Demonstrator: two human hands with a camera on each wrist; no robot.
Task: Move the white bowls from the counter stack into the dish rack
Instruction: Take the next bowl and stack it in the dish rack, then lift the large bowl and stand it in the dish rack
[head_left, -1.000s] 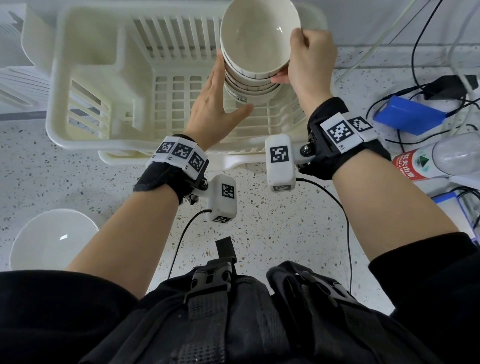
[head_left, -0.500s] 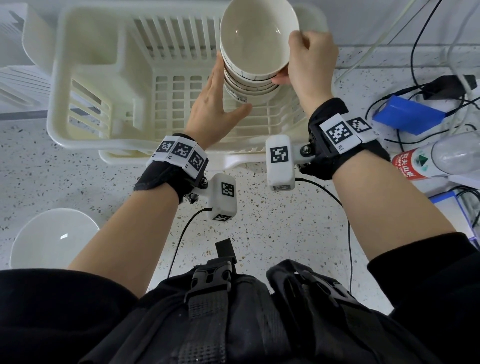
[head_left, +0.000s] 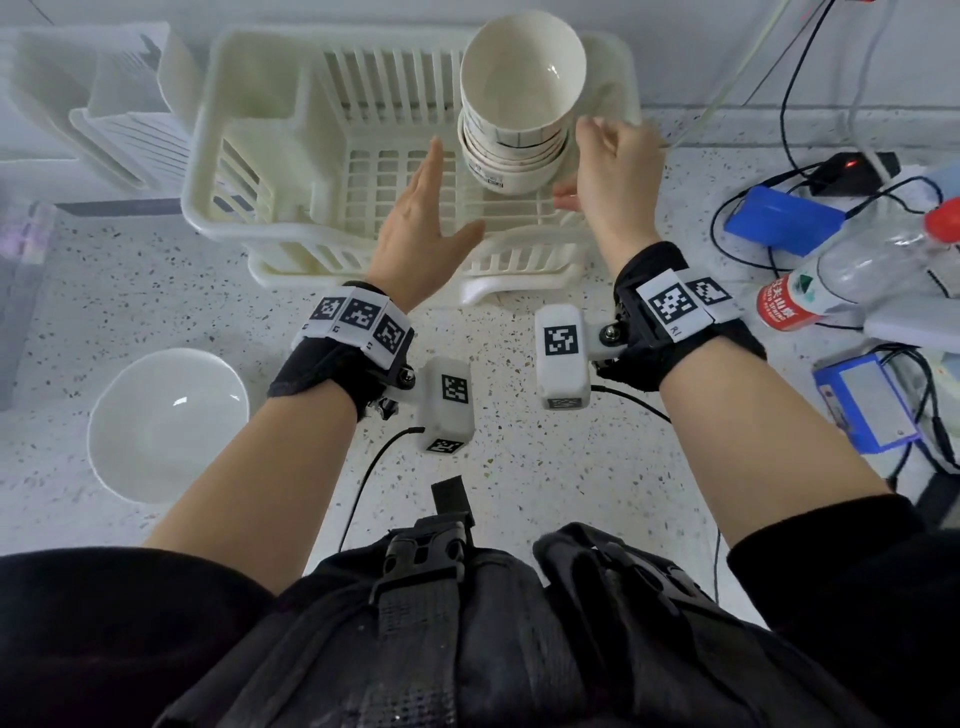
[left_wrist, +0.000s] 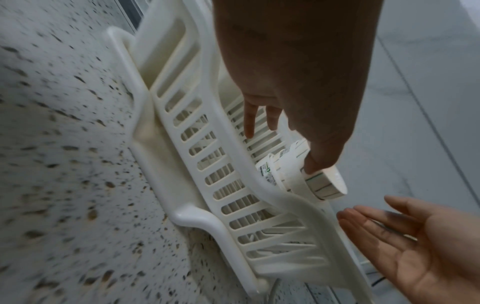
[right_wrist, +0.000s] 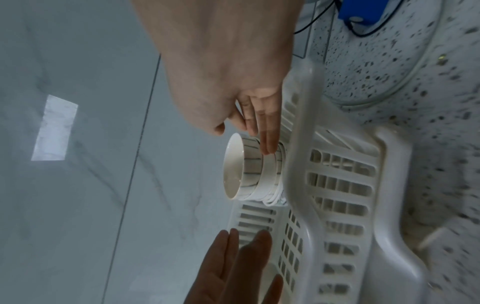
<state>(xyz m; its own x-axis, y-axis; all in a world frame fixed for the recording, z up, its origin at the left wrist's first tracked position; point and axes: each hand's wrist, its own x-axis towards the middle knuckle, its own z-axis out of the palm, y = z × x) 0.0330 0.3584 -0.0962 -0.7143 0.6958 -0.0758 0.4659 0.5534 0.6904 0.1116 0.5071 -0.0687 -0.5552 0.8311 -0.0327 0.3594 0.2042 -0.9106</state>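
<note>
Both hands just let go; left hand (head_left: 421, 228) flat, fingers apart; right hand (head_left: 608, 176) loose, holding nothing; bowl stack (head_left: 514, 130) stands alone in rack (head_left: 249, 156); one bowl (head_left: 166, 423) left on bench (head_left: 545, 467).

The bottle (head_left: 810, 293), right of the dish rack (head_left: 249, 156), carries a red label with white Chinese characters, too blurred to read.
</note>
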